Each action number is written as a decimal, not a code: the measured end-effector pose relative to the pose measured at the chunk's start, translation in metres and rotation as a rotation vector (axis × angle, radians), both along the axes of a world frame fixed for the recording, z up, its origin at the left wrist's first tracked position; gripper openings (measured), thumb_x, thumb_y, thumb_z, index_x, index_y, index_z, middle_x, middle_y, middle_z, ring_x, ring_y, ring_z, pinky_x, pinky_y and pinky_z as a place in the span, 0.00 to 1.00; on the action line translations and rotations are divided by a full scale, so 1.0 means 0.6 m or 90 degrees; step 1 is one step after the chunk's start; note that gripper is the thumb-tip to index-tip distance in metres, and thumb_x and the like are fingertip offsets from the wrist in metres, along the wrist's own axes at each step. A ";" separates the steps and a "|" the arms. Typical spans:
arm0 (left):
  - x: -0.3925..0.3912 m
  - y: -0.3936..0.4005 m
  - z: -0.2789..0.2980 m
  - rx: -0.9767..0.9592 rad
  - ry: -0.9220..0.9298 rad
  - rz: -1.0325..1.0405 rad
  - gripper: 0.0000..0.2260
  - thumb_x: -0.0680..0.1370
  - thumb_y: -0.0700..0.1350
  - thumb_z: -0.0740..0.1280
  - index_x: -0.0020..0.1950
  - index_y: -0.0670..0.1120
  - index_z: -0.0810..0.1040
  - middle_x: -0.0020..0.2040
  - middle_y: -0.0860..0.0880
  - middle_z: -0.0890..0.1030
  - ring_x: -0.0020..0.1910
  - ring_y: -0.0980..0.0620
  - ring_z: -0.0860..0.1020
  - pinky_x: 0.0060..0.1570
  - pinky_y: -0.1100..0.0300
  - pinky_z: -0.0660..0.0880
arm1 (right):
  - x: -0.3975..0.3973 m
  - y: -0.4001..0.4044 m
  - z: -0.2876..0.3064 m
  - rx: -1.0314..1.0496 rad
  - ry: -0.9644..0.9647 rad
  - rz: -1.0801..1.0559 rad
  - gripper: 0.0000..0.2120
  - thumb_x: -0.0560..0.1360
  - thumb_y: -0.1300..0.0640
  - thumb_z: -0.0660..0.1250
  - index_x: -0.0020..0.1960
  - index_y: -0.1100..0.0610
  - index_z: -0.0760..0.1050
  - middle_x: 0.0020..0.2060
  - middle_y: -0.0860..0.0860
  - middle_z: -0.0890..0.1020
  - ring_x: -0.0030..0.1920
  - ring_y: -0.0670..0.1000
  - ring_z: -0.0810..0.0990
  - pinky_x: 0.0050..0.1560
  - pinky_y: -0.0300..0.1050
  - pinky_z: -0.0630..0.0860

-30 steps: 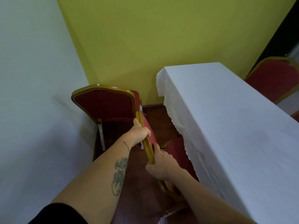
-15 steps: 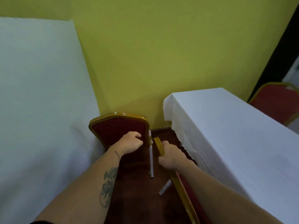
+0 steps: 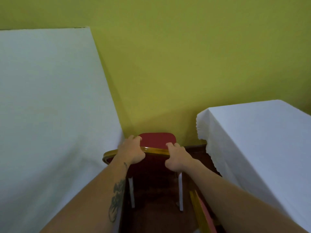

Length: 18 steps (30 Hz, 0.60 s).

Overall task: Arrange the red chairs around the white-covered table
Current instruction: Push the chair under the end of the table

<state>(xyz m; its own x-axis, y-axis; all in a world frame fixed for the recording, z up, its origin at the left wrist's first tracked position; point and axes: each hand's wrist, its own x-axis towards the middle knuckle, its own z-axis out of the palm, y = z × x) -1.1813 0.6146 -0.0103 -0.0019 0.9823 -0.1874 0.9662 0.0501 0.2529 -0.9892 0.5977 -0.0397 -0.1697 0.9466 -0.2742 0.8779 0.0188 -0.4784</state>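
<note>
Both hands, left and right, grip the gold-framed red padded chair by its top rail; the chair faces the yellow-green wall between the white-covered desk and a white panel.

Single head-worn wide-angle view, looking forward and steeply down from close above the red chair at lower centre. It faces a yellow-green wall filling the upper frame. White-covered table occupies the right edge; a white surface the left. No second view.
</note>
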 end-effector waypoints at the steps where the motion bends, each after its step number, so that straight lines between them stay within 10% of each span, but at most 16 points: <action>1: -0.006 0.016 -0.008 -0.024 0.027 -0.014 0.31 0.73 0.43 0.66 0.77 0.52 0.69 0.72 0.48 0.72 0.70 0.42 0.73 0.69 0.46 0.71 | -0.008 0.023 -0.008 0.009 -0.012 0.009 0.39 0.73 0.54 0.66 0.80 0.54 0.53 0.73 0.58 0.63 0.72 0.63 0.62 0.70 0.62 0.67; 7: -0.021 0.097 -0.067 -0.100 0.136 -0.081 0.15 0.68 0.46 0.66 0.53 0.52 0.83 0.50 0.49 0.83 0.53 0.43 0.83 0.52 0.51 0.79 | -0.023 0.097 -0.071 -0.063 -0.068 0.069 0.32 0.73 0.52 0.66 0.74 0.53 0.59 0.67 0.57 0.69 0.69 0.62 0.66 0.66 0.61 0.70; 18: -0.041 0.176 -0.091 -0.281 0.010 -0.263 0.22 0.68 0.59 0.77 0.58 0.52 0.82 0.48 0.54 0.81 0.51 0.47 0.79 0.55 0.47 0.78 | -0.034 0.096 -0.081 0.039 -0.209 0.032 0.22 0.77 0.58 0.65 0.69 0.53 0.64 0.62 0.54 0.76 0.61 0.59 0.75 0.55 0.56 0.75</action>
<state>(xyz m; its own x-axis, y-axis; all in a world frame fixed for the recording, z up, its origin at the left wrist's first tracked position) -1.2058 0.7204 -0.0649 0.3565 0.7316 -0.5811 0.9317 -0.2323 0.2792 -1.0095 0.6552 -0.0883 -0.1287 0.9557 -0.2648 0.9821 0.0859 -0.1675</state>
